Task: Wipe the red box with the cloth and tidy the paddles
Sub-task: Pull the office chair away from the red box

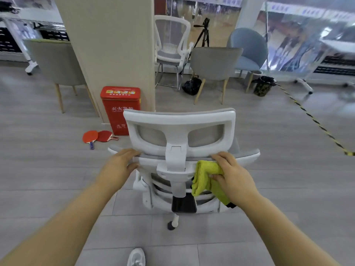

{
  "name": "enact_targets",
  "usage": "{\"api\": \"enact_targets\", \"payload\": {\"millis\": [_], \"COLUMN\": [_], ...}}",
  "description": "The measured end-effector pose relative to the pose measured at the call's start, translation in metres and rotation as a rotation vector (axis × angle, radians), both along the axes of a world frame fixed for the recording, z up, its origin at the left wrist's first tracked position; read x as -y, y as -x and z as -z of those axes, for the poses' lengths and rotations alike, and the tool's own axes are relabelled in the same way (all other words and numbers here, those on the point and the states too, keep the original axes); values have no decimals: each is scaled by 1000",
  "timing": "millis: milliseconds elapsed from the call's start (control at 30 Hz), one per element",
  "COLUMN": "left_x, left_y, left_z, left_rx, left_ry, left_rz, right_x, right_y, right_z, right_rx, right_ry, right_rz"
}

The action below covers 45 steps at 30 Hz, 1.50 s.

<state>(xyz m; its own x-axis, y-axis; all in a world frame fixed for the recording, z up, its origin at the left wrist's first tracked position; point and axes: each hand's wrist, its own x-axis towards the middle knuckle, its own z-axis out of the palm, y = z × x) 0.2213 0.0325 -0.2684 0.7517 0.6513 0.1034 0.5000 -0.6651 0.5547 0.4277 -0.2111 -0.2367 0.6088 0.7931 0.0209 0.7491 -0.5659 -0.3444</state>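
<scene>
We see both hands on the back of a white office chair [178,120] that stands right in front of us. The left hand [123,162] grips the top edge of the backrest, fingers curled over it and thumb underneath. The right hand [232,175] holds a yellow-green cloth [206,169], pinching it with the thumb while its fingers hook over the same edge on the other side of the headrest post; the cloth hangs down behind the backrest in a loose fold. Beyond the chair and to its left we find the red box [120,110], upright on the floor [57,179] and set against the foot of a beige pillar [107,45], its right side partly hidden by the chair's headrest. The two paddles [90,136] lie flat on the floor just left of the box, red faces up, their blades overlapping; one has a blue handle pointing toward us, the other's handle points toward the box. At the bottom edge we glimpse a white shoe [136,257]. Further back stand a grey armchair [55,60], a tripod [203,33], a black bag [192,85] and a small bin [263,86], and a yellow-and-black striped tape [315,121] runs across the floor on the right.
</scene>
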Motion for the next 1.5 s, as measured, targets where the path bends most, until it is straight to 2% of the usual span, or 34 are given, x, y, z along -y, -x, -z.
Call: {"api": "enact_targets", "payload": {"millis": [433,833,1033,1200,1300,1500], "left_x": [-41,-73,-74,-69,-66,-79], "left_y": [-175,-292,-314,-315,-307,-277], "left_z": [-11,-8,-2,-5,-10,-19], "left_rx": [-40,-146,-144,-110,-79,-45], "left_ry": [108,103,102,120,148,259], "left_rz": [342,613,655,627,569,432], "right_x": [5,-13,-14,-9,-8,-30], "right_y": [-75,-122,-133,-138,-133,-133], "right_z": [-2,0,-10,-22,-34,-69], "right_rx": [-57,-98,-125,-98,-3,-109], "right_ry": [-33,-8,77,74,-13,-205], "right_rz": [422,651,653,637,551,292]}}
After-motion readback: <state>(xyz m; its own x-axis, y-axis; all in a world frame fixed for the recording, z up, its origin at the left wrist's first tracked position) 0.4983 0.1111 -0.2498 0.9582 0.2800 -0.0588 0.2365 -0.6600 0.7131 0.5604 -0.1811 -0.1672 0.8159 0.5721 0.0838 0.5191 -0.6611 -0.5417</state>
